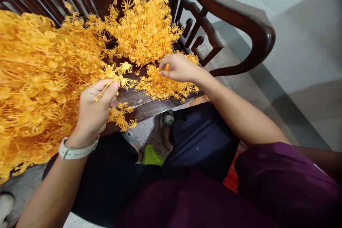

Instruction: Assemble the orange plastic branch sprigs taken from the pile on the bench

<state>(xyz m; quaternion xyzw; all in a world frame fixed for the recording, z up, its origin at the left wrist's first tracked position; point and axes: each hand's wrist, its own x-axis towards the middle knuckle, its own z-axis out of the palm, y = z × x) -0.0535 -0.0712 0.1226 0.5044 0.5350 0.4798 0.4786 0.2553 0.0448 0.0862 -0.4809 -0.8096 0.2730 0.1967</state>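
Note:
Pinched between the thumb and fingers of my left hand [98, 101] is a yellow plastic flower stem [117, 76], its spiky heads pointing up and to the right. My right hand [180, 67] hovers at a low pile of small loose yellow flower pieces [162, 85] on the bench seat. Its thumb and forefinger curl close together; whether a small piece sits between them I cannot make out. Left of my left hand rises a large heap of yellow flower stems [48, 78]. Behind my right hand stands another bushy mound of yellow flowers [146, 25].
The dark wooden bench [144, 108] has a curved armrest [248, 25] on the right and a latticed back. Beyond it is a pale wall [301, 32]. Below the seat edge are my shoes [167, 123] and a bright green object [152, 156] on the floor.

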